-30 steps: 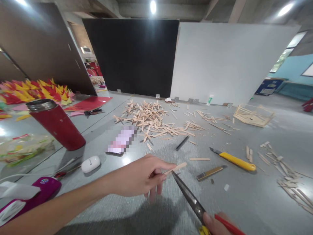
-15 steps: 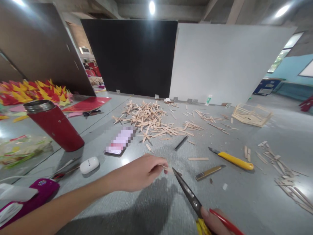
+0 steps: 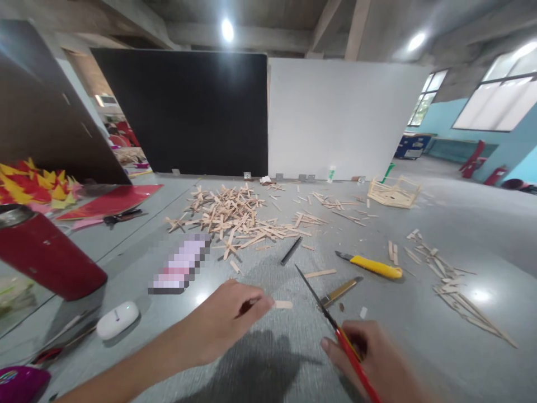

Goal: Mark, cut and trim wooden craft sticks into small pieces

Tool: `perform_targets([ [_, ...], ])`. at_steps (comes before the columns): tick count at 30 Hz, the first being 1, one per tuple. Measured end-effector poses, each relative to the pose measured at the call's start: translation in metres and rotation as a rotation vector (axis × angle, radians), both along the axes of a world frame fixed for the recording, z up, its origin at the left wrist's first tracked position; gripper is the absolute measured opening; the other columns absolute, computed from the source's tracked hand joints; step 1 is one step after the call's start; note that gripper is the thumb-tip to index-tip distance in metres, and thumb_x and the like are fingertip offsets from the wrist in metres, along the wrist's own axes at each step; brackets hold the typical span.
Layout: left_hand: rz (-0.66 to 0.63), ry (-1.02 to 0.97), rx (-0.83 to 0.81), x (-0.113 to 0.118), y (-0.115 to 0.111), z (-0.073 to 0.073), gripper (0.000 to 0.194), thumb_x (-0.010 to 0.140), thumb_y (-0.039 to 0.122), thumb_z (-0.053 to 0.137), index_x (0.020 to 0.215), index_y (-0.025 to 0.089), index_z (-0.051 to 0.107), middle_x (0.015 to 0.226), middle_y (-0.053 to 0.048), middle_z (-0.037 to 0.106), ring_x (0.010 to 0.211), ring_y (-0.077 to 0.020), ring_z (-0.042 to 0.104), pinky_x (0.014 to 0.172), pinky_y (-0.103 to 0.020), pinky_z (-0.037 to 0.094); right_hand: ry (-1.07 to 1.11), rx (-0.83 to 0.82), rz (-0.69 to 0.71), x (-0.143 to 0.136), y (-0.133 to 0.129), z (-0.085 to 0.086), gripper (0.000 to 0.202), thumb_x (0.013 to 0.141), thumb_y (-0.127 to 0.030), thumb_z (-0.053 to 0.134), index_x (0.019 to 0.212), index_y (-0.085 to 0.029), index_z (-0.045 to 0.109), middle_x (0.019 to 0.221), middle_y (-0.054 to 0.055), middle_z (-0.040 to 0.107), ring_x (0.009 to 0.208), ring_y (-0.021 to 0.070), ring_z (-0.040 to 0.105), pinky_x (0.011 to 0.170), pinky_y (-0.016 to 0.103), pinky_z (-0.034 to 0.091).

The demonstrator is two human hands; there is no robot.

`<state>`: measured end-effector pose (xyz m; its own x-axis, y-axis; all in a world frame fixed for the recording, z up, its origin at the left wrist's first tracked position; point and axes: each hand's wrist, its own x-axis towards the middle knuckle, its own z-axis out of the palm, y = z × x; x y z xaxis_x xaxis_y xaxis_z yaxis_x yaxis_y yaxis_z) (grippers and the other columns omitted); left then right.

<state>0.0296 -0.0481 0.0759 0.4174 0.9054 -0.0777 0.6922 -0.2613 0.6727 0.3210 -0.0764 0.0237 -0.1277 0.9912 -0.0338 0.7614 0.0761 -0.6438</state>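
Note:
My left hand [image 3: 235,313] is closed in a pinch on a short flat wooden stick [image 3: 283,304], whose free end points right. In my right hand [image 3: 369,352] is a pair of scissors [image 3: 321,308] with red and yellow handles. The blades point up and left, apart from the stick, and look closed together. Under the blades lies a brass-coloured cutter [image 3: 342,291], with a loose wooden stick [image 3: 321,273] close by. A yellow utility knife [image 3: 375,266] and a dark narrow blade-like strip [image 3: 291,251] rest farther back.
A heap of wooden sticks [image 3: 229,210] spreads across the grey table. At left are a red flask [image 3: 50,252], a phone [image 3: 182,263] and a white case [image 3: 118,320]. Right are scattered stick pieces [image 3: 444,274] and a wooden stick frame [image 3: 394,193]. Black [image 3: 188,112] and white boards [image 3: 344,112] stand behind.
The scissors have moved away from the stick in my left hand and turned, their red handle now uppermost. The camera view has swung to the right.

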Motion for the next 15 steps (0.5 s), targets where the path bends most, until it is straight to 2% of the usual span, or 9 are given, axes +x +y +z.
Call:
perform_targets([
  [2, -0.012, 0.020, 0.082, 0.002, -0.001, -0.003, 0.053, 0.110, 0.047, 0.043, 0.066, 0.023, 0.027, 0.060, 0.007, 0.022, 0.056, -0.0135, 0.024, 0.059, -0.032, 0.020, -0.145, 0.110, 0.064, 0.007, 0.005, 0.002, 0.031, 0.090, -0.042, 0.072, 0.066, -0.023, 0.066, 0.065, 0.005, 0.071, 0.061, 0.0218, 0.064, 0.059, 0.030, 0.043],
  [4, -0.031, 0.010, 0.150, 0.003, -0.002, -0.007, 0.052, 0.109, 0.042, 0.044, 0.064, 0.023, 0.024, 0.057, 0.008, 0.020, 0.054, -0.0125, 0.019, 0.058, -0.032, 0.019, -0.158, 0.171, 0.138, 0.013, 0.004, 0.008, 0.009, 0.087, -0.032, 0.073, 0.084, -0.024, 0.075, 0.085, 0.007, 0.081, 0.077, 0.0273, 0.074, 0.071, 0.034, 0.054],
  [5, -0.046, -0.006, 0.173, 0.004, -0.003, -0.009, 0.051, 0.109, 0.040, 0.043, 0.065, 0.023, 0.024, 0.057, 0.009, 0.018, 0.054, -0.0122, 0.017, 0.058, -0.032, 0.019, -0.140, 0.179, 0.195, 0.015, 0.003, 0.012, 0.012, 0.085, -0.027, 0.074, 0.096, -0.024, 0.078, 0.097, 0.008, 0.084, 0.087, 0.0291, 0.078, 0.078, 0.035, 0.057],
  [7, -0.070, -0.039, 0.208, 0.006, -0.004, -0.013, 0.050, 0.109, 0.037, 0.042, 0.066, 0.023, 0.021, 0.058, 0.009, 0.016, 0.054, -0.0121, 0.013, 0.057, -0.031, 0.019, -0.125, 0.185, 0.319, 0.019, 0.001, 0.017, 0.036, 0.084, -0.023, 0.075, 0.120, -0.025, 0.078, 0.119, 0.010, 0.083, 0.106, 0.0306, 0.079, 0.089, 0.035, 0.060],
  [8, -0.077, -0.047, 0.227, 0.008, -0.005, -0.015, 0.050, 0.109, 0.035, 0.042, 0.066, 0.023, 0.020, 0.058, 0.009, 0.015, 0.053, -0.0121, 0.013, 0.057, -0.031, 0.019, -0.143, 0.191, 0.362, 0.021, 0.001, 0.017, 0.038, 0.085, -0.022, 0.074, 0.123, -0.025, 0.078, 0.124, 0.011, 0.082, 0.109, 0.0308, 0.079, 0.090, 0.035, 0.061],
  [10, -0.094, -0.045, 0.258, 0.011, -0.008, -0.018, 0.048, 0.109, 0.032, 0.041, 0.067, 0.024, 0.019, 0.057, 0.009, 0.017, 0.051, -0.0120, 0.016, 0.056, -0.031, 0.019, -0.244, 0.238, 0.364, 0.023, 0.004, 0.014, 0.028, 0.090, -0.020, 0.070, 0.116, -0.021, 0.081, 0.118, 0.014, 0.083, 0.103, 0.0327, 0.081, 0.086, 0.037, 0.063],
  [12, -0.148, -0.023, 0.279, 0.016, -0.013, -0.019, 0.047, 0.110, 0.031, 0.040, 0.067, 0.024, 0.022, 0.055, 0.008, 0.022, 0.049, -0.0121, 0.022, 0.055, -0.031, 0.020, -0.402, 0.304, 0.331, 0.024, 0.009, 0.008, 0.016, 0.094, -0.018, 0.067, 0.097, -0.020, 0.083, 0.099, 0.013, 0.084, 0.087, 0.0337, 0.081, 0.076, 0.040, 0.065],
  [13, -0.187, -0.008, 0.288, 0.018, -0.016, -0.020, 0.045, 0.110, 0.030, 0.041, 0.068, 0.024, 0.025, 0.055, 0.008, 0.027, 0.049, -0.0125, 0.025, 0.055, -0.030, 0.022, -0.482, 0.345, 0.330, 0.024, 0.010, 0.006, 0.017, 0.095, -0.017, 0.066, 0.091, -0.020, 0.082, 0.092, 0.012, 0.083, 0.081, 0.0338, 0.081, 0.071, 0.040, 0.064],
  [15, -0.260, 0.019, 0.309, 0.023, -0.023, -0.021, 0.043, 0.109, 0.029, 0.044, 0.068, 0.024, 0.031, 0.056, 0.005, 0.039, 0.050, -0.0134, 0.034, 0.056, -0.030, 0.027, -0.566, 0.485, 0.387, 0.023, 0.009, 0.006, 0.018, 0.099, -0.018, 0.065, 0.098, -0.020, 0.083, 0.097, 0.013, 0.084, 0.087, 0.0352, 0.082, 0.072, 0.040, 0.066],
])
